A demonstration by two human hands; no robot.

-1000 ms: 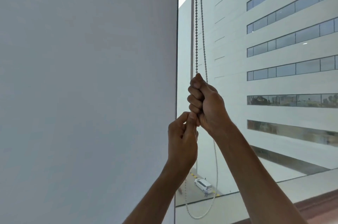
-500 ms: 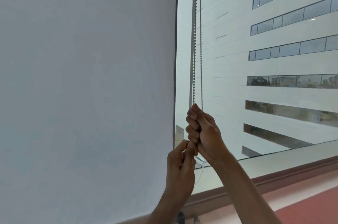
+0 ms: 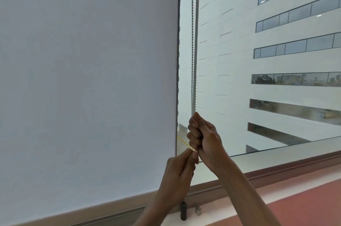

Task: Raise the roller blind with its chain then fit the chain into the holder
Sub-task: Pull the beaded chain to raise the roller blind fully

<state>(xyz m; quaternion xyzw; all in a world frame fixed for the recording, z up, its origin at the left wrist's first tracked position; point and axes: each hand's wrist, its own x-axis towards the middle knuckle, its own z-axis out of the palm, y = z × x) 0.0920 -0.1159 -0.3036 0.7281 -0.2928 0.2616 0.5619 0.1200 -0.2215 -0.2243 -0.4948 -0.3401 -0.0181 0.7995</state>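
A large glazed window (image 3: 230,59) is seen directly behind and to the right of the hands. Through it, a pale multi-storey building (image 3: 230,22) with horizontal bands of windows (image 3: 295,80) is visible (daylight is diffuse). Below the hands, a brown window frame (image 3: 276,168) and a reddish sill surface (image 3: 304,198) are located.

Pale multi-storey building (image 3: 230,50) outside the glass, bands of dark strip windows (image 3: 295,79) at right, brown window frame (image 3: 276,167) along the bottom, red sill (image 3: 304,200) near right, yellow-black striped barrier (image 3: 182,141) far below.
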